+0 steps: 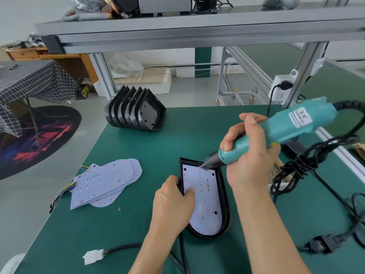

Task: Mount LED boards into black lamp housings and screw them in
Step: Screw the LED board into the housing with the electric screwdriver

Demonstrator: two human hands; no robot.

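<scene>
Your right hand was wrapped tightly around the body of the teal electric screwdriver with its black coiled cable, and you held the tool tilted, its dark tip down at the upper edge of the white LED board with red and orange dots. This board lay inside the black D-shaped plastic lamp housing, which rested flat on the green table mat in front of you, with its rounded end toward you. Your left hand gripped the left rim of this housing, the fingers curled over the edge and pressing on the board. To the left, well apart from the housing, a fanned pile of white LED boards with coloured wires lay on the mat. Further back, a row of empty black lamp housings stood on edge, leaning one on the other. A white plastic connector on a black cable lay near the front edge of the mat. A white power socket was fixed on the aluminium frame at the right.
</scene>
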